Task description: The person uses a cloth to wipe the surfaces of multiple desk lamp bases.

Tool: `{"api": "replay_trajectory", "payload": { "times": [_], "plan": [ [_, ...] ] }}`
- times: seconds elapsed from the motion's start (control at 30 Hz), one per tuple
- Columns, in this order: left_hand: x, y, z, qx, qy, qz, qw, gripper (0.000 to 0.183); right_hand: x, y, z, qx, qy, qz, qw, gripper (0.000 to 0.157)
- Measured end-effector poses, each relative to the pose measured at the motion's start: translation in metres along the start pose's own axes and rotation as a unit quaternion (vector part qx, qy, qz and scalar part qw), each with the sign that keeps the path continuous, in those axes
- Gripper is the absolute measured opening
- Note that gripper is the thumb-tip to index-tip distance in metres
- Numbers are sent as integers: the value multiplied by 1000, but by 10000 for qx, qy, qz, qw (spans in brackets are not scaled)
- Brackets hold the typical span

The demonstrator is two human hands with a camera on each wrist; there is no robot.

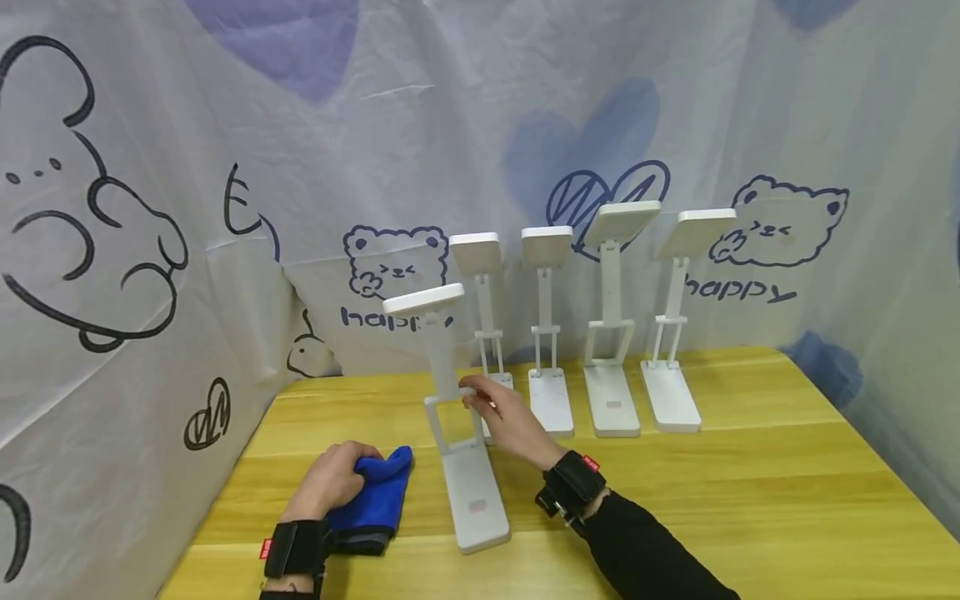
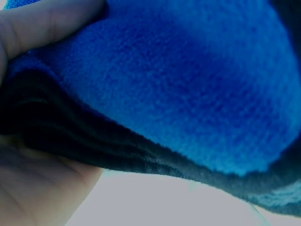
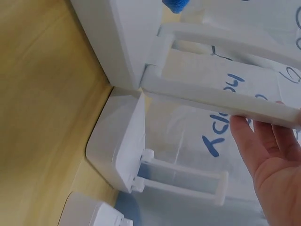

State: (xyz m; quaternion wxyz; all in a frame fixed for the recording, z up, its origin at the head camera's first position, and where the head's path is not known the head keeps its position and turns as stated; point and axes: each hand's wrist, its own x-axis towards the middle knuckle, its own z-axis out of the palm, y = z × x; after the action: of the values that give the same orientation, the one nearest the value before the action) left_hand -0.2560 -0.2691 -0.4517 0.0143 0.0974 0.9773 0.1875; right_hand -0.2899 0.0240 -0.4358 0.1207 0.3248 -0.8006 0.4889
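My left hand (image 1: 330, 479) grips a folded blue cloth (image 1: 375, 504) with a dark edge, low over the table at left. In the left wrist view, the cloth (image 2: 188, 84) lies between thumb and palm, its dark layered edge (image 2: 117, 146) toward me. A white folding desk lamp (image 1: 474, 500) stands unfolded in front of me, its flat head (image 1: 423, 300) raised. My right hand (image 1: 517, 421) pinches the hinge of its arm frame from the right. In the right wrist view, fingers (image 3: 247, 141) curl at the lamp's white frame (image 3: 221, 99).
Behind stand several similar white lamps in a row: one (image 1: 476, 254) partly behind my right hand, others (image 1: 551, 404), (image 1: 611, 400) and the rightmost lamp (image 1: 671, 396) beyond it. A printed curtain (image 1: 480, 125) hangs behind the wood-grain table (image 1: 750, 500).
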Motion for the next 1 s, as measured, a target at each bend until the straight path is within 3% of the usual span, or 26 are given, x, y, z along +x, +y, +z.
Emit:
{"api": "replay_trajectory", "payload": {
  "times": [0.2, 0.73, 1.0],
  "plan": [
    [0, 1, 0, 32, -88, -49, 9999, 47, -13, 0, -11, -28, 130, -154, 9998, 28],
    [1, 0, 3, 33, -143, -54, 9999, 48, -48, 12, -50, -228, 531, -79, 9983, 31],
    [4, 2, 4, 80, -47, -38, 10000, 45, -53, -17, -78, -373, 715, 100, 9967, 31]
  ]
}}
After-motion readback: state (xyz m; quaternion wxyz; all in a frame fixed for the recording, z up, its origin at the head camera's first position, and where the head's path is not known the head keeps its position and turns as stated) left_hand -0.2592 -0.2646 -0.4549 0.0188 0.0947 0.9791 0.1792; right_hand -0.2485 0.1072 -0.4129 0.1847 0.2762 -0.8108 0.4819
